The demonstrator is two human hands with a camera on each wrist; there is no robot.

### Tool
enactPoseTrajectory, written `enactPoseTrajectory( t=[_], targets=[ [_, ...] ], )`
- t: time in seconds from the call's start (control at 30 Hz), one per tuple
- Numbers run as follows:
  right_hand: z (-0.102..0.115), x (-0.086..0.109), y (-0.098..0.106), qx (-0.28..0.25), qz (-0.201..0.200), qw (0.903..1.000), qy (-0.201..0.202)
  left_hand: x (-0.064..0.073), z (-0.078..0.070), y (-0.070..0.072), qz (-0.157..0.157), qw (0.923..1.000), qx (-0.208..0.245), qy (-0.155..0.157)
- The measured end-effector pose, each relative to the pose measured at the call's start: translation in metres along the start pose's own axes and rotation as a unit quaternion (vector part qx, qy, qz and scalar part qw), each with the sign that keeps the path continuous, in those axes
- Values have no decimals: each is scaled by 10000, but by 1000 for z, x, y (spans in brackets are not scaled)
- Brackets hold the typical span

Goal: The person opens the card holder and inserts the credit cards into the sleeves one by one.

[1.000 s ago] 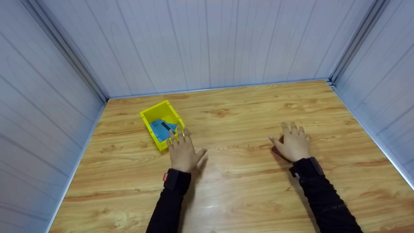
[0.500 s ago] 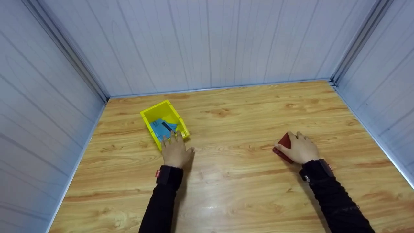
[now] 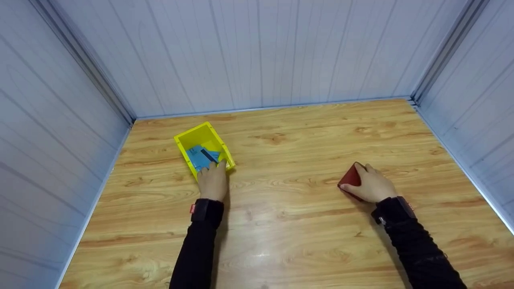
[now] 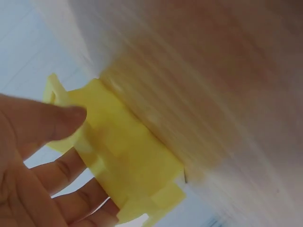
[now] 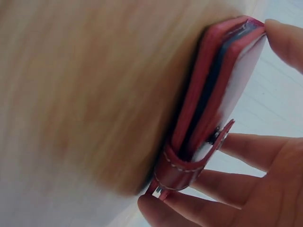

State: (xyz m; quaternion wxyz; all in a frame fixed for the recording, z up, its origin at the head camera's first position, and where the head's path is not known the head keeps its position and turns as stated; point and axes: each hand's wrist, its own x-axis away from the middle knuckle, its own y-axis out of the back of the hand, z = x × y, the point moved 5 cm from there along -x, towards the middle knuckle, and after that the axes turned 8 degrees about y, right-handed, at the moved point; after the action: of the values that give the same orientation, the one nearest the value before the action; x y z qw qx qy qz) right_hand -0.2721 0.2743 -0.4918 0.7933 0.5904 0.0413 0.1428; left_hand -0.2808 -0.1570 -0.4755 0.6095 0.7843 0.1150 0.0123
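Note:
In the head view my left hand [image 3: 213, 182] reaches over the near rim of a yellow plastic bin [image 3: 192, 131]. The left wrist view has the thumb lying across the rim of the yellow bin [image 4: 125, 137] and the fingers bent round its wall. Light-blue cards [image 3: 196, 155], one with a black stripe, lie inside the bin. Over on the right, my right hand [image 3: 375, 185] holds a dark-red card holder [image 3: 350, 178] between thumb and fingers. A stitched snap strap [image 5: 177, 170] and a dark-blue layer between its halves show in the right wrist view.
Both hands work over a wood-grain tabletop [image 3: 277, 168]. Pale panel walls [image 3: 257, 52] close it in at the back, left and right, with metal strips in the corners.
My left hand has moved left and its straight, spread fingers have bent over the bin's rim. My right hand has shifted slightly right and now grips the card holder, which leans up more.

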Motion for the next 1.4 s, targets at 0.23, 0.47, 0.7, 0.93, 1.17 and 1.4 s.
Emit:
enactPoseTrajectory(
  t=[0.23,0.47,0.7,0.93,1.17,1.4],
  targets=[
    [4,0,0,-121,-80,9998,119,0,1,2,109,9999,127,-4],
    [11,1,-2,-251,-27,9992,296,3,-5,2,240,9991,-127,-318],
    [18,1,-6,-261,140,9985,461,9,-11,1,72,9981,-152,-597],
    [26,3,-11,-113,174,9973,707,16,-17,2,126,9974,-102,-709],
    [36,4,-15,-46,196,9950,977,18,-24,1,417,9966,-133,-704],
    [51,7,-20,-22,248,9921,1233,18,-33,-2,561,9951,-140,-804]
  ],
)
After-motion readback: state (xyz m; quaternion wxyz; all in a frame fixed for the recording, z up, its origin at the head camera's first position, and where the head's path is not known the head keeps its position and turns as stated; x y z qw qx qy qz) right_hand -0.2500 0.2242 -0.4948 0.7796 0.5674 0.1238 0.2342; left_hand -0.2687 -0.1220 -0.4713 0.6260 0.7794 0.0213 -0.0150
